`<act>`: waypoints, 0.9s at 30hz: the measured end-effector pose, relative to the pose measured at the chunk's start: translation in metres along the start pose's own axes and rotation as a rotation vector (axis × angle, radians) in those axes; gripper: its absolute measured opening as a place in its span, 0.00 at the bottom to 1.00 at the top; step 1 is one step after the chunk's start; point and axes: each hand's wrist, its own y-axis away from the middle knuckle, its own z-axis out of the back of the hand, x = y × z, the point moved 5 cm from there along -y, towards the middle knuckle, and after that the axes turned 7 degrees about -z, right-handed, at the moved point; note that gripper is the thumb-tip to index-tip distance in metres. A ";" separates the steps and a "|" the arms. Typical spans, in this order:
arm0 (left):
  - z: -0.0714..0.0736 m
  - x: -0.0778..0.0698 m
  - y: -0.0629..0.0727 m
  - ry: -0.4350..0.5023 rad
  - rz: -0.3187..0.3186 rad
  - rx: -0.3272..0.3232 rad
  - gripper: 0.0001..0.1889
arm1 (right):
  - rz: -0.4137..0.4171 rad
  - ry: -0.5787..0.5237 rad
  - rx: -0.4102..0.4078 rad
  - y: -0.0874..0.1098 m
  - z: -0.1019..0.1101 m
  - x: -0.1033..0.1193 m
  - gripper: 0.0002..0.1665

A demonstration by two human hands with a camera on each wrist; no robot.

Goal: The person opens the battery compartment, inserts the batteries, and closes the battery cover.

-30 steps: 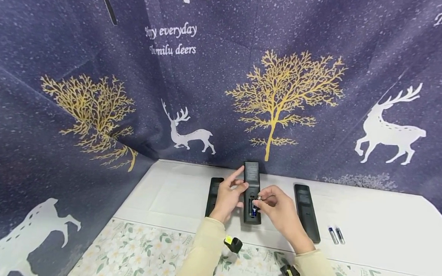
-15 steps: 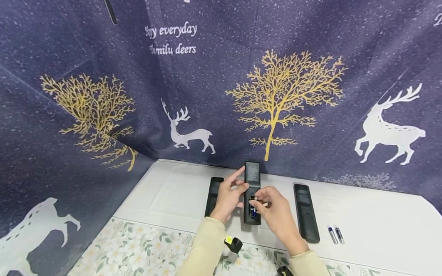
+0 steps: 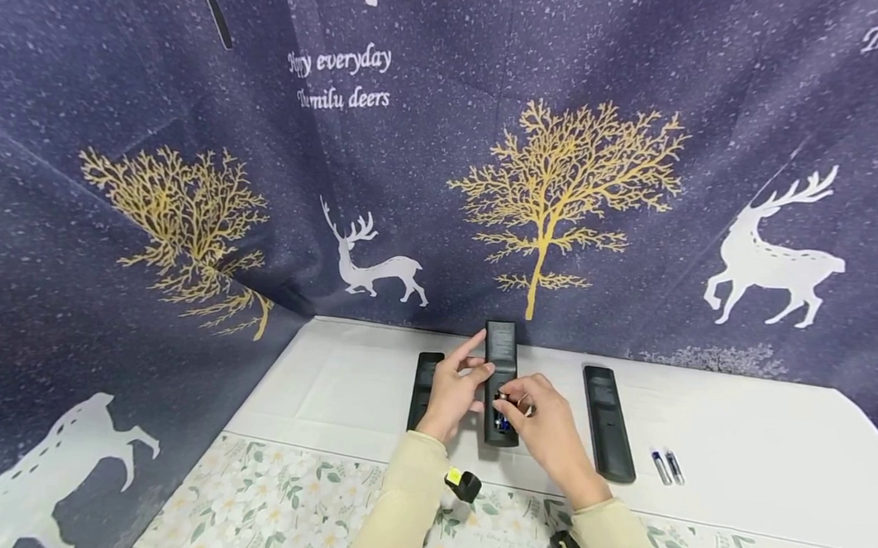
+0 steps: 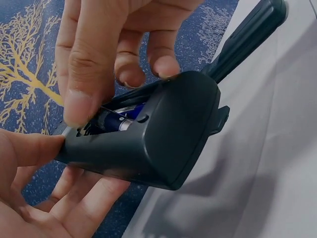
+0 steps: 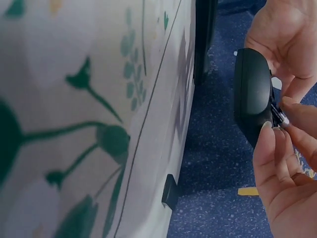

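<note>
Tilted up off the table, a black remote control [image 3: 501, 349] has its battery compartment facing me. My left hand [image 3: 451, 392] grips it from the left, thumb on its back and fingers around its side; the left wrist view shows fingers underneath. My right hand [image 3: 546, 424] pinches a battery [image 5: 283, 119] at the compartment, its silver end between thumb and fingers. Blue-and-silver battery cells [image 4: 116, 119] lie in the open compartment, partly hidden by the right fingers.
Another black remote [image 3: 421, 389] lies left, partly behind my left hand. A third remote [image 3: 610, 424] lies right, and two loose batteries [image 3: 668, 467] sit beyond it. Behind the white table [image 3: 757, 456] hangs a dark blue cloth [image 3: 414, 182] printed with deer.
My right hand has moved slightly left with the battery, from the compartment's right edge to over it. The left hand and remote have stayed almost still.
</note>
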 end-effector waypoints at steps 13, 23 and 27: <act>-0.003 -0.002 -0.001 0.029 -0.008 0.008 0.29 | -0.337 -0.309 0.094 -0.004 0.001 -0.025 0.42; -0.005 -0.004 0.001 0.025 -0.014 0.027 0.29 | -0.385 -0.334 0.135 -0.005 -0.002 -0.026 0.47; -0.006 -0.005 0.001 0.016 -0.016 0.025 0.29 | -0.374 -0.324 0.125 -0.005 -0.001 -0.025 0.47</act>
